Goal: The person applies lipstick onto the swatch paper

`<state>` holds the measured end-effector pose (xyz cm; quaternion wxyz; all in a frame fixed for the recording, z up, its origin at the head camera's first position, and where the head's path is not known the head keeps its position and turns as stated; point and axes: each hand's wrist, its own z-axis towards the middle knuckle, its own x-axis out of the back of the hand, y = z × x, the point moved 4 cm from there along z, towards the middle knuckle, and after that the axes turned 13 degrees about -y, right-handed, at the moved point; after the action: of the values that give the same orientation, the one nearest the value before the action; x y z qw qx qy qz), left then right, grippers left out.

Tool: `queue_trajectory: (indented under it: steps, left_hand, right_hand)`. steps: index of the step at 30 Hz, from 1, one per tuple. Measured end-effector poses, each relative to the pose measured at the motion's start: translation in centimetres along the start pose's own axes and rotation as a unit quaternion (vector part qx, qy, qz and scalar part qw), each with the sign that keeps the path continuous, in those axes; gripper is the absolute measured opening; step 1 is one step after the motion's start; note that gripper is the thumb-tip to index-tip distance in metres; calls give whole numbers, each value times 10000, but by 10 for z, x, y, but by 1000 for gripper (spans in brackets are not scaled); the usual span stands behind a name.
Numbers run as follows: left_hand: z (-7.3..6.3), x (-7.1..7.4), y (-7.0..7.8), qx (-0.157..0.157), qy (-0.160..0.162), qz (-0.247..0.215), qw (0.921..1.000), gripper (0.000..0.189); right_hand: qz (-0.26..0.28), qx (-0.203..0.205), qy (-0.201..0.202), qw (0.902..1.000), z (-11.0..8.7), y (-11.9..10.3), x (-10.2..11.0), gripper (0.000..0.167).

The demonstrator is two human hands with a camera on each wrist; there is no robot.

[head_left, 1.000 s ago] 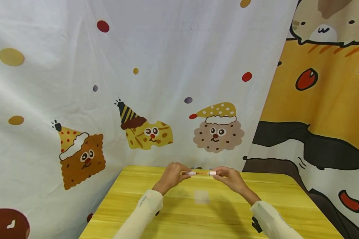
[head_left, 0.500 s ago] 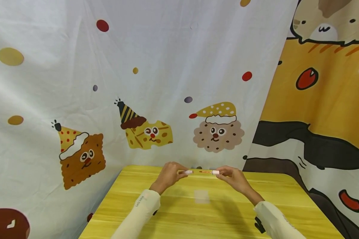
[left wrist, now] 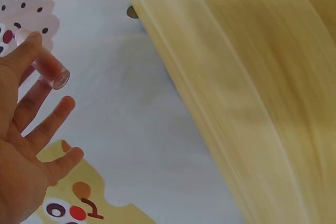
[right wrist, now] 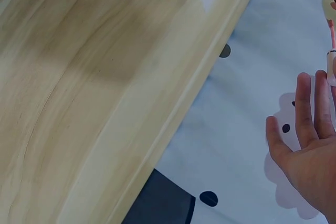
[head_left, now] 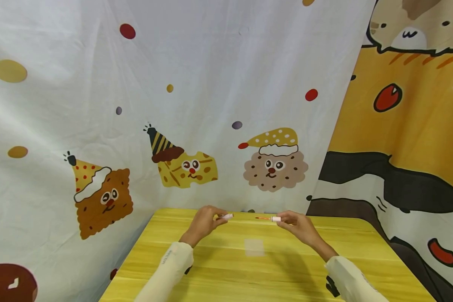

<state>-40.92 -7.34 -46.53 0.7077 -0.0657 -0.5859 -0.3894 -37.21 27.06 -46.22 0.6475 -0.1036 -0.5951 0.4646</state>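
Observation:
In the head view my left hand (head_left: 204, 225) pinches a small clear lip gloss tube (head_left: 226, 217) above the far part of the table. The left wrist view shows the same tube (left wrist: 52, 68) between thumb and fingers, its pinkish contents visible and the other fingers spread. Facing it, my right hand (head_left: 301, 228) pinches the pale cap of a lip gloss applicator (head_left: 276, 219). Its thin orange-red wand (head_left: 263, 218) points left toward the tube, with a gap between them. At the right edge of the right wrist view, the applicator cap (right wrist: 331, 65) is partly cut off.
A yellow wood-grain table (head_left: 226, 277) lies below both hands. On it is a pale square patch (head_left: 254, 247). Right behind the table's far edge hangs a white curtain (head_left: 196, 84) printed with cartoon figures, with an orange printed cloth (head_left: 419, 121) to the right.
The wand has come out of the tube's mouth. My left hand has moved left with the tube and my right hand slightly right with the applicator, widening the gap.

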Motion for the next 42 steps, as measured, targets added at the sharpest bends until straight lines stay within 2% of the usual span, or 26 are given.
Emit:
queue_trajectory:
  steps: [8, 13, 18, 24, 28, 36, 42]
  left_hand:
    - [-16, -2, -19, 78, 84, -276, 9996, 22]
    - [-30, -10, -33, 361, -58, -765, 9964, 20]
    - [-40, -19, -47, 544, -257, -1192, 9910, 18]
    - [-44, -22, -57, 707, -548, -1767, 9802, 13]
    - [-45, -24, -62, 825, -651, -1942, 9753, 13]
    - [-53, -30, -70, 811, -637, -2248, 9689, 15]
    - [-57, -36, -75, 857, -640, -2509, 9621, 14]
  right_hand:
    - [-52, -117, 52, 9999, -4, 6, 2, 23]
    - [50, -259, 6, 9997, -5, 10, 1, 23]
    - [82, -233, 23, 9997, -7, 11, 1, 24]
    - [101, -172, 82, 9998, -9, 13, 2, 24]
    - [117, -106, 73, 9998, -9, 13, 2, 24]
    - [105, -205, 19, 9997, -8, 14, -1, 23]
    - [57, -87, 5, 9999, -10, 13, -4, 22]
